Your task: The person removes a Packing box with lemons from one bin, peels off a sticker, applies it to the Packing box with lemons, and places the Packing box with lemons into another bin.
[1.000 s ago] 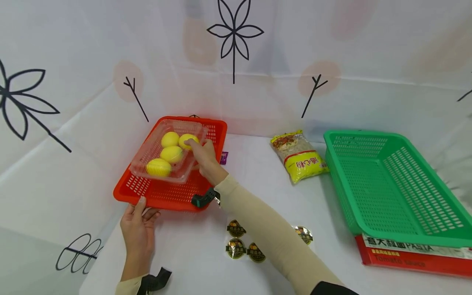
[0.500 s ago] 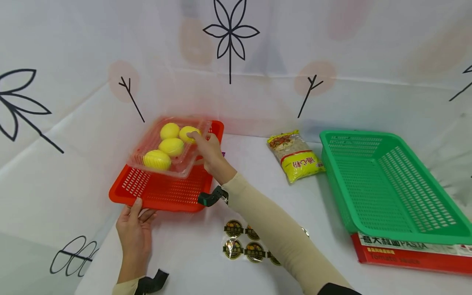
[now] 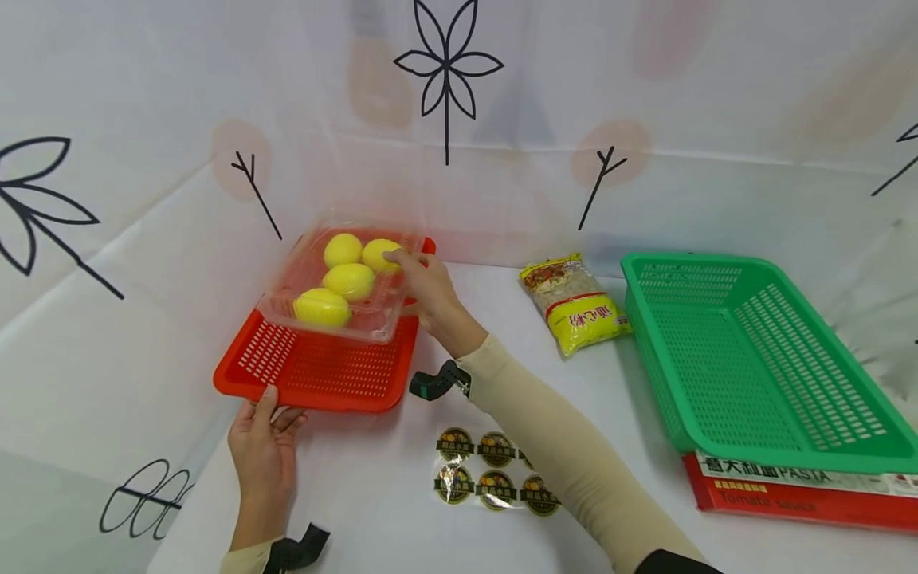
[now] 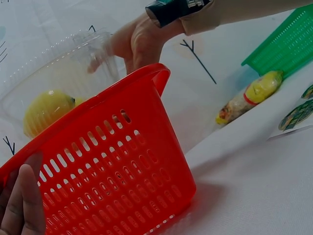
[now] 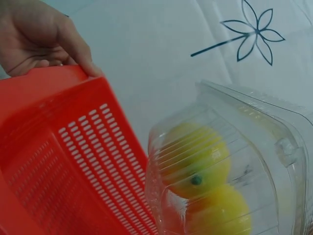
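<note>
My right hand (image 3: pixel 441 299) grips the right side of a clear plastic fruit box (image 3: pixel 376 320), thumb on top. Several yellow lemons (image 3: pixel 349 281) lie inside it. The box is raised above the back of a red slotted basket (image 3: pixel 337 379), apart from its floor. My left hand (image 3: pixel 267 458) holds that basket's front rim, thumb over the edge. In the right wrist view the box (image 5: pixel 254 161) hangs beside the basket's slotted wall (image 5: pixel 93 142). The left wrist view shows the right hand (image 4: pixel 142 44) behind the box, its fingers partly hidden.
A yellow bag of pasta (image 3: pixel 577 307) lies at the back centre. To the right, a green basket (image 3: pixel 753 375) overlaps a red pasta box (image 3: pixel 774 502). A sheet of round stickers (image 3: pixel 495 470) lies near the front, partly under the right forearm. A patterned cloth (image 3: pixel 516 191) hangs behind.
My right hand has lifted the box of lemons out of the red basket, and has moved it slightly right in the last half second. The left hand stays on the basket's rim.
</note>
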`<state>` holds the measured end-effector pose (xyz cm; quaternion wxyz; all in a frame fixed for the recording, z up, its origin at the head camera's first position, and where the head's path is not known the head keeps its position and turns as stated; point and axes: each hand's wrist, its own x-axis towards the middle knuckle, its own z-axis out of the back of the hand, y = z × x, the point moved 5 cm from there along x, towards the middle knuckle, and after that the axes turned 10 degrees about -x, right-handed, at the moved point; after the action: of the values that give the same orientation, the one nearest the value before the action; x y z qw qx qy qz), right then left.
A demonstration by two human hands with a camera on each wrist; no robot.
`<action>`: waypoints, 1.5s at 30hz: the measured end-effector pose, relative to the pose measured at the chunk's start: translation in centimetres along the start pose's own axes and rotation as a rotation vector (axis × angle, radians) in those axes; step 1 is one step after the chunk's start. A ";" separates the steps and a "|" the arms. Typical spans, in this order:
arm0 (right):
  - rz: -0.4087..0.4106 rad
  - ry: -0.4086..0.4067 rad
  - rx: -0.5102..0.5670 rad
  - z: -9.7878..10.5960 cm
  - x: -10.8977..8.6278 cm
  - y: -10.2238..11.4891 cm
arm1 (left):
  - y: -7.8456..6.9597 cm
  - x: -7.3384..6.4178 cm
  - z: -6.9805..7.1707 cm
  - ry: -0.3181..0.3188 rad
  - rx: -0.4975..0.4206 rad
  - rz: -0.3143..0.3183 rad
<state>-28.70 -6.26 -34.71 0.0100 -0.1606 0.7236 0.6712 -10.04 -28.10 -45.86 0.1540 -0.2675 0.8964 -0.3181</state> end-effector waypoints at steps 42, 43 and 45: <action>0.009 0.016 -0.043 4.7 -2.5 1.0 | 0.2 0.1 0.2 0.002 0.001 -0.006; 0.010 0.016 -0.038 4.9 -2.6 1.0 | 0.2 0.1 0.2 0.002 0.006 -0.007; 0.009 0.012 -0.032 5.2 -2.7 0.9 | 0.1 0.1 0.1 0.000 0.012 -0.009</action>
<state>-27.39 -0.54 -33.72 0.0003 -0.1616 0.7136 0.6817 -10.08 -28.10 -46.05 0.1542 -0.2706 0.8932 -0.3242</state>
